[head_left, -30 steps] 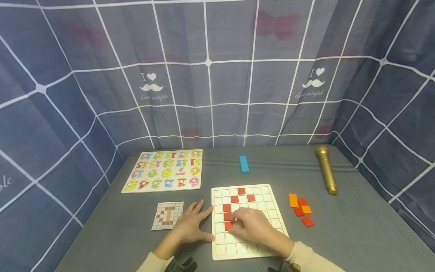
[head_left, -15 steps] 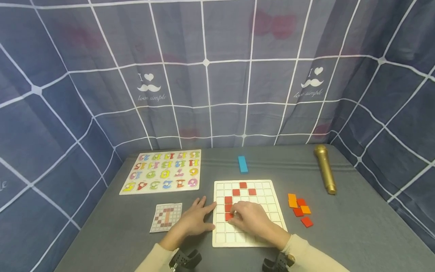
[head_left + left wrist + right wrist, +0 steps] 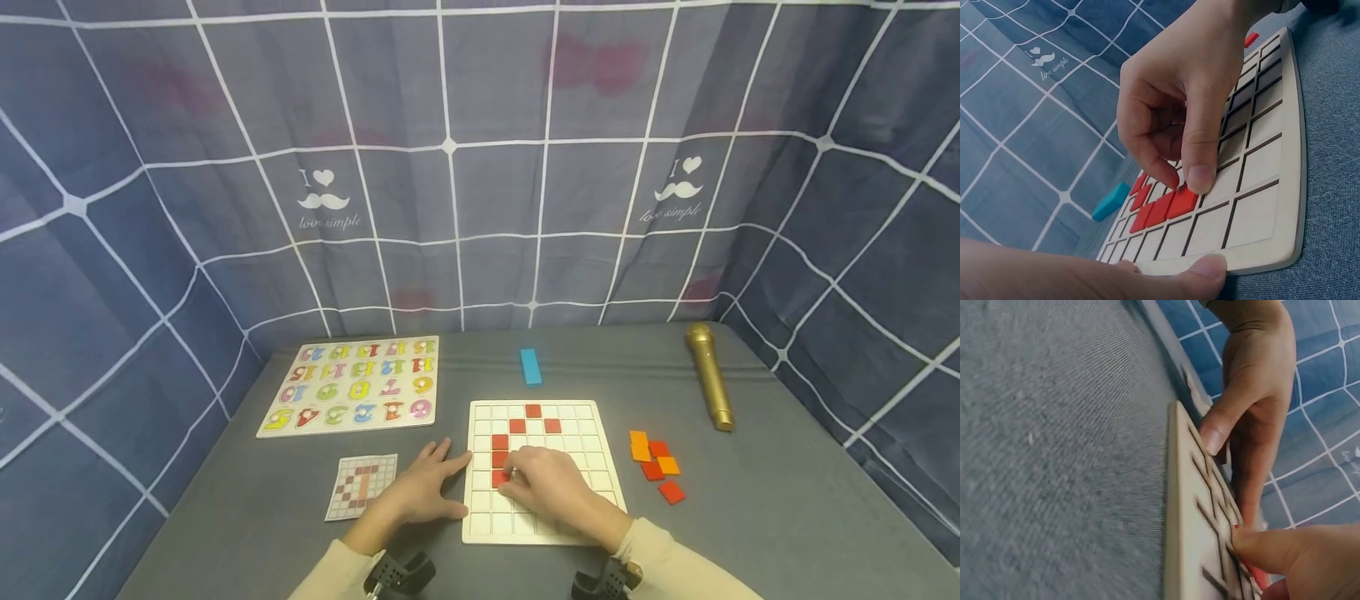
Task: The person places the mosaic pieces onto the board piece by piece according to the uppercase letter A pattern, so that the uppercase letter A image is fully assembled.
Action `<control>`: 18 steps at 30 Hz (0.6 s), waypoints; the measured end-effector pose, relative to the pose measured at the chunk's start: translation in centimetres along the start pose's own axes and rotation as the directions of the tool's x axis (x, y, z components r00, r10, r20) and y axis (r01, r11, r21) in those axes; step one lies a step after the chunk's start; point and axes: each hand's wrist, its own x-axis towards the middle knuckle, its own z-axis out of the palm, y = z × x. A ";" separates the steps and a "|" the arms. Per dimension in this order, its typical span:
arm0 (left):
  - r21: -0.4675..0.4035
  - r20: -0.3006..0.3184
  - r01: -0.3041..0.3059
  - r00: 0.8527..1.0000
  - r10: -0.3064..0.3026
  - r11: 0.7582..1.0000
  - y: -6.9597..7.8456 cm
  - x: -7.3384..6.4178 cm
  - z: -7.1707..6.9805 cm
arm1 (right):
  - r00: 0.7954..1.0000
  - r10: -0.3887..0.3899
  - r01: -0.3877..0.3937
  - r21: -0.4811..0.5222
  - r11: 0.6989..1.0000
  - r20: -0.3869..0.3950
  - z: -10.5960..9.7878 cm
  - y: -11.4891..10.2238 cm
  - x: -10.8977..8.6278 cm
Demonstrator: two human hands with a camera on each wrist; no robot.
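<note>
Presently, the right hand (image 3: 551,486) has its thumb and forefinger pinched at the lowest visible red tile (image 3: 1182,201), which lies in the second column from the left of the gridded board (image 3: 600,481), directly below two other red tiles (image 3: 499,458). Whether it sits flush cannot be confirmed; the fingertips hide one edge. The left hand (image 3: 426,487) is spread and grasps nothing, its thumb and a fingertip at the board's left edge. The step is judged to be seating the tile. Recommended: steady that edge with the left hand, square the tile to its cell's dividing lines, press its face evenly before letting go, avoid nudging the neighbour, and check placement against the printed grid card (image 3: 361,486).
</note>
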 end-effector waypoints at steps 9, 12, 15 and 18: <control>-0.040 0.017 -0.030 0.999 0.031 0.999 -0.2 -0.2 -0.3 | 0.965 0.250 -0.243 0.087 0.966 -0.081 -4.8 5.8 -3.5; -0.042 0.023 -0.022 0.999 0.022 0.999 -0.3 -0.3 -0.4 | 0.927 0.368 -0.360 0.099 0.928 -0.074 -7.0 9.2 -5.6; -0.024 0.040 -0.016 0.999 0.017 1.000 -0.2 -0.5 -0.5 | 0.887 0.458 -0.451 0.109 0.886 -0.050 -8.9 11.8 -7.8; -0.007 0.050 -0.028 0.998 0.028 1.000 -0.2 -0.5 -0.7 | 0.859 0.511 -0.506 0.108 0.856 -0.022 -10.0 13.6 -9.5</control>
